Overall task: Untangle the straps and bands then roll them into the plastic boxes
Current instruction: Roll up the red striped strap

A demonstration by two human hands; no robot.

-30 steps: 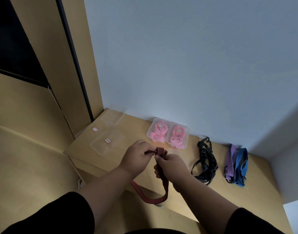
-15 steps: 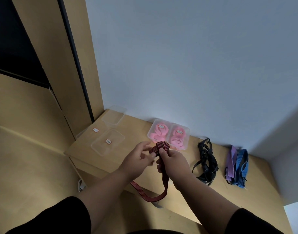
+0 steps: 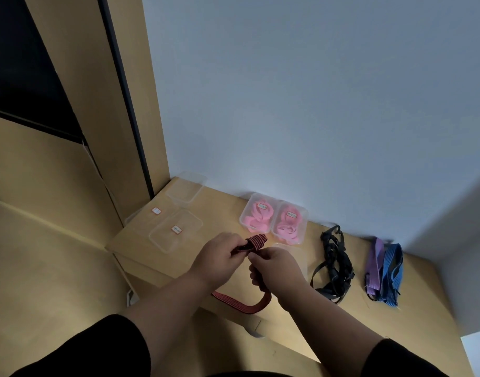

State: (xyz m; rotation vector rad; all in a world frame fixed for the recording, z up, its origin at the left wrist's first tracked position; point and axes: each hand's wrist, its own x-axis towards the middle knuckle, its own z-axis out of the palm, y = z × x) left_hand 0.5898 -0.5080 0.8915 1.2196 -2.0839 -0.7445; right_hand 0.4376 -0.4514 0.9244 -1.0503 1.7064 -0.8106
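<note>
Dim, soft indoor light; bluish wall (image 3: 315, 104) shadowed at right; wide-angle bending at edges; slight overall blur.

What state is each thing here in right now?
Red strap: partly rolled, tail hanging loose.
Left hand: gripping the roll.
Right hand: gripping the strap.
Pink boxes: filled.
Clear boxes: empty.
Black straps: tangled.
Purple and blue bands: unrolled heap.

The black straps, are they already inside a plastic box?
No, the black straps lie loose on the wooden table.
</note>
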